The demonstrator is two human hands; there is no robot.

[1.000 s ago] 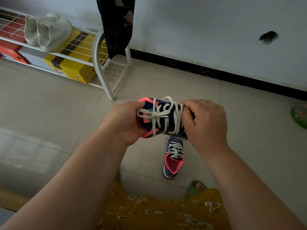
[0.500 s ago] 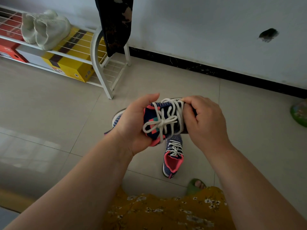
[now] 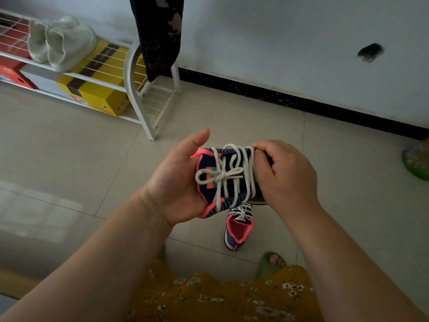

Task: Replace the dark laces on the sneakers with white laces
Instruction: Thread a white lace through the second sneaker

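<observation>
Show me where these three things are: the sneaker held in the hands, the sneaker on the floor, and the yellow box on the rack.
held sneaker [image 3: 228, 175]: head view, on its tied white bow.
floor sneaker [image 3: 238, 230]: head view, on its pink lining.
yellow box [image 3: 97, 95]: head view, on its front face.

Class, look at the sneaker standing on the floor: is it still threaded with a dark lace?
No, the sneaker on the floor carries a white lace tied across its front.
</observation>
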